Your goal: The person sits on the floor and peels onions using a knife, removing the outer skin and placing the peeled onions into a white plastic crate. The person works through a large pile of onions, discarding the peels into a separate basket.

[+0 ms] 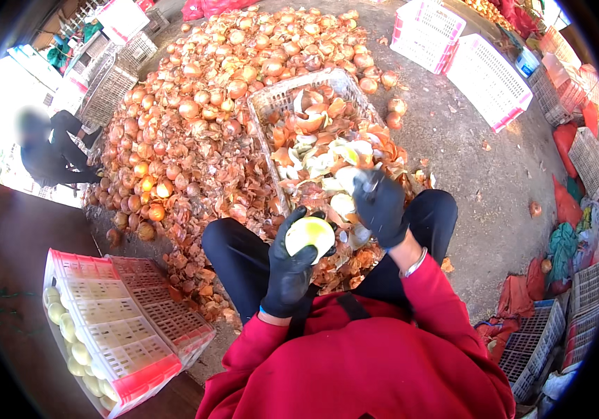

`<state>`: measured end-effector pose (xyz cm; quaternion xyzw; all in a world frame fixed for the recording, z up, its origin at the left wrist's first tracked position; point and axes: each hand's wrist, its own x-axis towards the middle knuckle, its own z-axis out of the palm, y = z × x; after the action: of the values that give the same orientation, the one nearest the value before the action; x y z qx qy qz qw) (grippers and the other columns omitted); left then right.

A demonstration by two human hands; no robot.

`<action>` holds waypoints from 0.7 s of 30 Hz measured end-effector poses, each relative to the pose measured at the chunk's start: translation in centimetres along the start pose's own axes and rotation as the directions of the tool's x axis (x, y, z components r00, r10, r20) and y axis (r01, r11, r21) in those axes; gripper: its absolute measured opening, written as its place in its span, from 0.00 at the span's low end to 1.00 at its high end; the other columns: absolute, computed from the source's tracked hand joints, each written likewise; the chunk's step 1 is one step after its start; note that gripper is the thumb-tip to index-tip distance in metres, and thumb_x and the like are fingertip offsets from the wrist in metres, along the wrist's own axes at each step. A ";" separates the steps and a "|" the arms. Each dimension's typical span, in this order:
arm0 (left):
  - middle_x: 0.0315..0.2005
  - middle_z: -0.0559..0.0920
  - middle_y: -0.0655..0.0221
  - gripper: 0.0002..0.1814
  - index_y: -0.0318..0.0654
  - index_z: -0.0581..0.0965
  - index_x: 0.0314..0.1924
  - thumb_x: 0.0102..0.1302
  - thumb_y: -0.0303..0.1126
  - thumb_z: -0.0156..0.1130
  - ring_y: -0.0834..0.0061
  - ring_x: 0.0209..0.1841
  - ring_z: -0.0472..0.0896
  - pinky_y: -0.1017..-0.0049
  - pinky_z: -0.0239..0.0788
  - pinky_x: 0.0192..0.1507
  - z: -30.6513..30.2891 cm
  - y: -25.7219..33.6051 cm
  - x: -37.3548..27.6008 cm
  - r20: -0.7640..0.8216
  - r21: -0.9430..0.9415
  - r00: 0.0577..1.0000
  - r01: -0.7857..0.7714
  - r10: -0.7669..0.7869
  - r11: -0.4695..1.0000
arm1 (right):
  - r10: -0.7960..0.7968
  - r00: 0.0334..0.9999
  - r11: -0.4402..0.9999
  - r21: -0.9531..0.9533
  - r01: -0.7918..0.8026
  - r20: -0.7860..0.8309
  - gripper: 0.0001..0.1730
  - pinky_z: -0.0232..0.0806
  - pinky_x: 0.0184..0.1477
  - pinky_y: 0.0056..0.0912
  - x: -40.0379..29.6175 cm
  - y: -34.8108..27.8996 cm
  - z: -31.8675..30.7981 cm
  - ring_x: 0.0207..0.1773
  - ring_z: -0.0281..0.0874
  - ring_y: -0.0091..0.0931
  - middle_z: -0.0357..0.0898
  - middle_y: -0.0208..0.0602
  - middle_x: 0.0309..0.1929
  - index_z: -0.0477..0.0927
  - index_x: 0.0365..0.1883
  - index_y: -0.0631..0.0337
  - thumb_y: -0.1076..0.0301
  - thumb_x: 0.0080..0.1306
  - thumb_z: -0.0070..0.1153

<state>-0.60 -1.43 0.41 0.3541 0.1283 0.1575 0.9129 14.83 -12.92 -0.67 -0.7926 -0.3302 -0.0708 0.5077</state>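
My left hand (291, 267), in a black glove, cups a peeled pale green-white onion (309, 236) with the thumb across its front. To the right, my black-gloved right hand (381, 209) is curled and blurred by motion. A small shiny metal tool (368, 183), perhaps a knife, shows at its fingers; its full shape is hard to make out. Beyond both hands, a dirty plastic crate (266, 149) lies between the knees and the heap, holding brown onion skins (307, 123) and pale onion layers (331, 157).
A large heap of unpeeled onions (236, 89) spreads ahead and left. Stacked crates (121, 314) stand at lower left, one with peeled onions (80, 352). White crates (488, 78) are at upper right. A person (43, 152) sits at far left. Sacks (519, 298) and crates line the right.
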 end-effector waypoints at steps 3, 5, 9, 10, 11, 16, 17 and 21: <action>0.61 0.64 0.52 0.42 0.33 0.55 0.66 0.55 0.31 0.65 0.54 0.63 0.65 0.59 0.65 0.59 -0.5 0.3 0.1 0.097 -0.149 0.995 -0.007 0.021 0.989 | 0.002 0.994 1.000 -0.031 -0.006 -0.109 0.16 0.67 0.35 0.30 1.2 1.2 -0.3 0.31 0.75 0.32 0.76 0.41 0.30 0.74 0.46 0.66 0.70 0.59 0.56; 0.62 0.64 0.53 0.43 0.32 0.54 0.66 0.54 0.31 0.67 0.56 0.64 0.64 0.60 0.59 0.63 -0.7 0.3 0.3 0.122 -0.186 0.990 -0.041 0.065 0.982 | 0.069 0.997 0.974 0.211 -0.076 0.043 0.20 0.67 0.36 0.28 0.9 0.7 -0.3 0.32 0.74 0.28 0.77 0.40 0.32 0.73 0.50 0.67 0.68 0.60 0.58; 0.63 0.63 0.55 0.45 0.31 0.55 0.66 0.53 0.34 0.69 0.62 0.65 0.62 0.66 0.56 0.64 -0.3 0.6 0.5 0.190 -0.032 0.979 -0.063 0.068 0.997 | -0.031 0.878 0.637 0.686 -0.352 0.478 0.27 0.67 0.40 0.27 -2.6 -3.5 0.3 0.37 0.72 0.21 0.76 0.33 0.37 0.71 0.53 0.68 0.63 0.59 0.62; 0.63 0.62 0.56 0.45 0.31 0.55 0.66 0.53 0.35 0.69 0.63 0.65 0.63 0.67 0.57 0.64 -0.8 0.6 0.7 0.198 0.039 0.977 -0.083 0.073 0.996 | 0.015 0.821 0.606 0.648 -0.462 0.571 0.27 0.67 0.44 0.28 -2.9 -3.0 0.2 0.39 0.72 0.22 0.77 0.34 0.39 0.72 0.53 0.68 0.64 0.58 0.63; 0.64 0.62 0.56 0.46 0.31 0.55 0.66 0.53 0.36 0.70 0.65 0.65 0.63 0.68 0.57 0.63 -1.0 0.5 0.8 0.208 0.109 0.975 -0.102 0.078 0.989 | 0.022 0.851 0.604 0.671 -0.429 0.525 0.27 0.67 0.44 0.28 -3.2 -3.2 0.3 0.40 0.72 0.22 0.77 0.34 0.39 0.72 0.53 0.68 0.64 0.58 0.63; 0.48 0.75 0.65 0.37 0.31 0.65 0.58 0.52 0.37 0.72 0.75 0.50 0.75 0.74 0.67 0.54 -1.0 -0.2 -0.2 0.023 0.337 0.985 -0.167 0.169 0.927 | -0.079 0.956 0.830 0.550 -0.095 0.284 0.27 0.67 0.40 0.29 -3.7 -3.8 0.6 0.38 0.75 0.27 0.77 0.39 0.36 0.73 0.51 0.68 0.66 0.54 0.65; 0.48 0.76 0.66 0.37 0.31 0.65 0.58 0.52 0.37 0.72 0.75 0.50 0.75 0.75 0.67 0.53 -0.6 0.0 -0.5 0.021 0.323 0.987 -0.155 0.157 0.934 | -0.135 0.959 0.886 0.464 0.004 0.249 0.27 0.67 0.39 0.30 -3.7 -3.9 0.4 0.37 0.75 0.29 0.77 0.40 0.35 0.73 0.50 0.68 0.66 0.53 0.65; 0.46 0.77 0.66 0.35 0.31 0.66 0.57 0.51 0.34 0.72 0.76 0.48 0.76 0.76 0.69 0.51 -0.2 0.4 -0.8 0.029 0.319 0.993 -0.118 0.114 0.940 | -0.148 0.971 0.883 0.468 0.045 0.187 0.24 0.67 0.35 0.30 -4.3 -3.9 0.5 0.32 0.75 0.29 0.76 0.41 0.31 0.74 0.49 0.68 0.69 0.55 0.63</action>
<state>-1.53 -1.34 0.60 0.5052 0.1265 0.1863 0.8331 9.03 -13.40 0.12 -0.6351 -0.4303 0.0712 0.6376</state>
